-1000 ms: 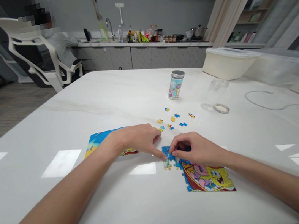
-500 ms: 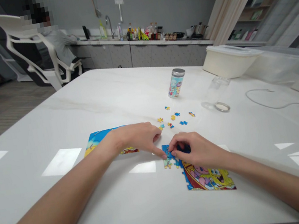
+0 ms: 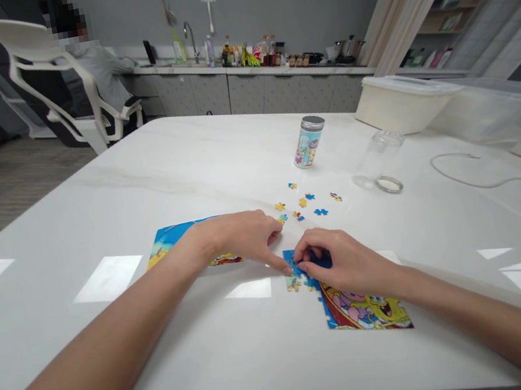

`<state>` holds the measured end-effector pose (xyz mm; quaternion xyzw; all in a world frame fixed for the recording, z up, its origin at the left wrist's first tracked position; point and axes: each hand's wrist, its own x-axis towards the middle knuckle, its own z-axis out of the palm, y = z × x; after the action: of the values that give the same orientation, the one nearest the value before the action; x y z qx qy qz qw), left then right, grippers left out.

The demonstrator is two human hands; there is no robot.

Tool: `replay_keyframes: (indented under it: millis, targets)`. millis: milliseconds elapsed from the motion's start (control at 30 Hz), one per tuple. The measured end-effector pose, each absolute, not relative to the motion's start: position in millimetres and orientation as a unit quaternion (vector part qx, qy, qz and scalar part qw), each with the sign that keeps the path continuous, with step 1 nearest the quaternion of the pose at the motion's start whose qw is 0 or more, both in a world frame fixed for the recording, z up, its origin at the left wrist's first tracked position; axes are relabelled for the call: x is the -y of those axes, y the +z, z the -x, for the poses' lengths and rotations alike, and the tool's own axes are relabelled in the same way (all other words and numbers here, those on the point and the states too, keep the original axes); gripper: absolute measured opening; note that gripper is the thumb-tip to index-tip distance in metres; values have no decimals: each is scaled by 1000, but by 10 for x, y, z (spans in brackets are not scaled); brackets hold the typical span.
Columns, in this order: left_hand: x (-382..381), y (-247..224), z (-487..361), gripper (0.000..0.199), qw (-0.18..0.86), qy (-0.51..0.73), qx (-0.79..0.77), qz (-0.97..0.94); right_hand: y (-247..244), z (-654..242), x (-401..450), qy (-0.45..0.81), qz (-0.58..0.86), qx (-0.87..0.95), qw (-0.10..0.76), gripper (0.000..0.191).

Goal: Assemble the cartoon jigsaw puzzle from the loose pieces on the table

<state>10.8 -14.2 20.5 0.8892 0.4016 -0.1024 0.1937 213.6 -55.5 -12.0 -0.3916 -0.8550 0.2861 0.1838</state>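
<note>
A partly joined jigsaw puzzle (image 3: 366, 309) with cartoon figures lies on the table, its upper part covered by my right hand (image 3: 334, 256). The thumb and index finger of that hand pinch a blue jigsaw piece at the puzzle's upper left. My left hand (image 3: 253, 240) has its thumb stretched to the puzzle's left edge, touching it, while the other fingers curl loosely apart from the thumb. Under my left wrist is a picture sheet (image 3: 174, 237), partly hidden. Several loose jigsaw pieces (image 3: 303, 202) are scattered beyond my hands.
A printed canister (image 3: 309, 141) with a silver lid stands behind the loose pieces. Farther right are a clear jar (image 3: 386, 149), a round lid (image 3: 389, 184), a cable (image 3: 470, 181) and storage boxes (image 3: 406, 103). A person (image 3: 100, 72) sits in a white chair at the back left.
My hands stay almost in place at the puzzle's upper left. The view has shifted very slightly; nothing on the table has visibly moved.
</note>
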Motion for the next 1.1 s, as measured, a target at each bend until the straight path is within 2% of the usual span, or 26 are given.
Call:
replay_keyframes:
  millis: [167,333,467,1100]
  targets:
    - [140,224,-125,57,196,-109,-400,-889,-58,-2195,524,211,313,902,212,11]
    - [151,243,-143,59,196,-118,-405,-885,32,-2295,538,98,172,970,138,25]
    - [149,231,-135,56,194,-111,-404,-887,26,-2293,558,86,175,975,111,27]
    - [136,238,-142,55,198,-113,-396,-890,-16,-2267,553,3,149,982,118,27]
